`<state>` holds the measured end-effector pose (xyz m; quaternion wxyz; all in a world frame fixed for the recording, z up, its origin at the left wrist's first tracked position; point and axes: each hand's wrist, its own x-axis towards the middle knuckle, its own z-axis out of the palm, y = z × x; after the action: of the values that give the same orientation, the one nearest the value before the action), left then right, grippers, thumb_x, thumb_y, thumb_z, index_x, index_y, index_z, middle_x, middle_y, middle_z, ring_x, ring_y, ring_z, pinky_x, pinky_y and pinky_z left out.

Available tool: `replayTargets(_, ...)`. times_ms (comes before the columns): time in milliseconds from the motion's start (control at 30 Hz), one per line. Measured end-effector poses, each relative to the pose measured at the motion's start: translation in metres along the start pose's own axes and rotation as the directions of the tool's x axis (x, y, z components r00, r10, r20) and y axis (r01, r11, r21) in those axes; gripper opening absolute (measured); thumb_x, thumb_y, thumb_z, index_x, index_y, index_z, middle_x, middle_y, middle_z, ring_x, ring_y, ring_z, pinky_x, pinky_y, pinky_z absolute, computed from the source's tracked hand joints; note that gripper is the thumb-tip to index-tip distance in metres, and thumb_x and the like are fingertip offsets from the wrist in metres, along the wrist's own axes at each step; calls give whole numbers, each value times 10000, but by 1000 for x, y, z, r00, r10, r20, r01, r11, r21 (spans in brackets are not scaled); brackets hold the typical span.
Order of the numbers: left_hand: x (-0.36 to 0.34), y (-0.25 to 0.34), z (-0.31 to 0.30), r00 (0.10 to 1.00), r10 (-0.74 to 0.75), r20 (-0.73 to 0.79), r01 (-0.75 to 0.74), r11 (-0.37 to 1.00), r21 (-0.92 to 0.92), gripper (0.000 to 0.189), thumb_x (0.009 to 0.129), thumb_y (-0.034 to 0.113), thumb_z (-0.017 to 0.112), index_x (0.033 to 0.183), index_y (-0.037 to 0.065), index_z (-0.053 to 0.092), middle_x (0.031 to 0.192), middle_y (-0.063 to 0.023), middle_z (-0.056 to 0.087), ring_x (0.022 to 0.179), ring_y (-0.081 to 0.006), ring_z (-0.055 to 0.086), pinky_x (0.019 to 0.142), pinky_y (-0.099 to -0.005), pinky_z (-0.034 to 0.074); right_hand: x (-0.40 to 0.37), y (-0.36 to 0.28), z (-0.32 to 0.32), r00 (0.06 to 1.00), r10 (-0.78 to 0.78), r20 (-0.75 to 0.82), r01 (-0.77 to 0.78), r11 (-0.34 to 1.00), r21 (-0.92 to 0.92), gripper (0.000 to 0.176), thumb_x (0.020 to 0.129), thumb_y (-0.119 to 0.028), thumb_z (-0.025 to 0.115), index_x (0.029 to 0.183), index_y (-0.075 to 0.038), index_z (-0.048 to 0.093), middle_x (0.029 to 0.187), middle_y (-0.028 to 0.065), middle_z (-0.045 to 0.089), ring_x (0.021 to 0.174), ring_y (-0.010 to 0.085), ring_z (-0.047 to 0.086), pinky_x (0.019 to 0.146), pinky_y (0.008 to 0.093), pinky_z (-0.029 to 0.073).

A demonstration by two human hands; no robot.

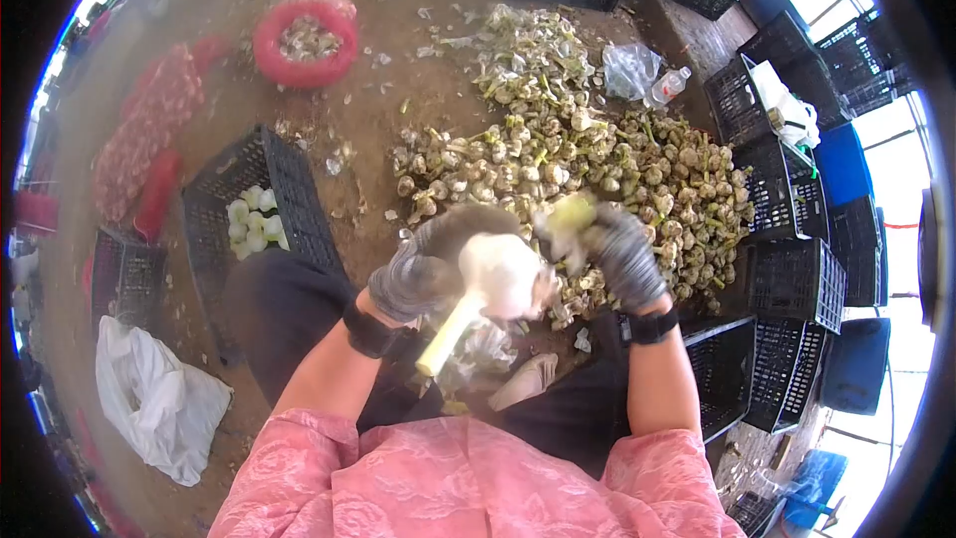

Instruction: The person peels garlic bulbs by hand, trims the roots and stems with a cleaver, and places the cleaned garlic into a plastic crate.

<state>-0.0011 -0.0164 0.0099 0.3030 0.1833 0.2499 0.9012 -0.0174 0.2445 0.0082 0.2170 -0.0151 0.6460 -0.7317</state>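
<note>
My left hand [418, 274], in a grey glove, is wrapped round a large white garlic bulb [498, 274]. Its pale green stem [450, 337] points down toward my lap. To the right of the bulb, my right hand [619, 257], also gloved, is closed on a blurred yellowish-green piece of garlic skin [570, 222]. Motion smears the fingertips and the bulb's right side. Just beyond both hands lies a big heap of unpeeled garlic bulbs [657, 174]. Loose papery skins [483, 349] lie below the bulb, between my legs.
A black crate [289, 194] with several white bulbs stands at my left. Red mesh sacks [149, 130] and a white plastic bag [159, 403] lie farther left. Stacked black crates [792, 279] line the right side. A plastic bottle [667, 87] lies behind the heap.
</note>
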Motion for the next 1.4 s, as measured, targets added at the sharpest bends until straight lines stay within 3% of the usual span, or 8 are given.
replayTargets(33, 2, 1, -2, 999, 26, -31, -26, 1000, -10, 779, 588, 256, 770, 1233, 20, 404, 1155, -135, 520, 1065, -240, 512, 917, -368, 402, -5, -7, 20, 989, 17, 149, 75, 806, -588, 248, 747, -88, 627, 973, 8, 591, 879, 99, 619, 762, 171, 589, 687, 263, 473)
replayTargets(133, 4, 2, -4, 961, 221, -168, -171, 948, 269, 606, 664, 200, 728, 1186, 57, 457, 1134, -43, 519, 1021, -160, 510, 853, -304, 432, -14, 4, 58, 918, 14, 395, 264, 722, -639, 379, 658, -180, 722, 973, -10, 596, 798, 98, 619, 715, 184, 576, 662, 312, 471)
replayTargets(367, 6, -5, -2, 967, 163, -195, -74, 914, 398, 670, 638, 221, 747, 1203, 50, 431, 1153, -54, 500, 1102, -187, 460, 955, -332, 355, -19, -23, 66, 932, -305, -197, 223, 909, -352, 280, 717, -106, 675, 968, -4, 604, 665, 54, 586, 587, 89, 534, 532, 257, 458)
replayTargets(533, 8, -16, 11, 978, 37, -205, 41, 931, 363, 660, 605, 124, 763, 1169, 60, 427, 1097, -63, 507, 1016, -171, 508, 883, -311, 419, -19, -24, 71, 699, -703, 132, 432, 269, -861, 145, 723, -72, 611, 859, -20, 620, 664, 130, 572, 551, 252, 562, 518, 313, 455)
replayTargets(800, 10, -15, 8, 975, 54, -217, -40, 997, 73, 570, 553, 80, 734, 1062, 92, 477, 1076, -89, 512, 973, -233, 528, 841, -347, 457, 0, 3, 38, 741, -552, -384, 198, 725, -660, 89, 786, -54, 534, 837, 7, 575, 684, 142, 583, 588, 242, 556, 545, 318, 438)
replayTargets(933, 12, -9, 1, 947, 158, -280, -92, 968, 235, 562, 567, 87, 730, 1065, 91, 468, 1092, -86, 505, 988, -229, 527, 856, -349, 452, -5, 1, 38, 916, -16, 400, 368, 424, -827, 301, 701, -101, 637, 993, -36, 606, 793, 153, 626, 691, 280, 605, 637, 351, 483)
replayTargets(1133, 14, -17, -12, 914, 370, -168, -128, 654, 745, 547, 578, 80, 767, 1031, 94, 461, 1123, -67, 472, 1048, -184, 486, 882, -331, 431, -17, -18, 60, 952, -303, 43, 235, 632, -738, 180, 675, -206, 683, 763, -56, 636, 662, 131, 572, 611, 286, 576, 563, 355, 465)
replayTargets(1400, 14, -20, 3, 941, 298, -162, -95, 688, 719, 422, 690, -54, 651, 1019, 113, 446, 975, -55, 484, 910, -169, 521, 759, -357, 486, -17, -22, 66, 742, -649, 167, 381, 204, -902, 214, 682, -154, 641, 883, -82, 616, 730, 108, 535, 610, 290, 545, 535, 375, 439)
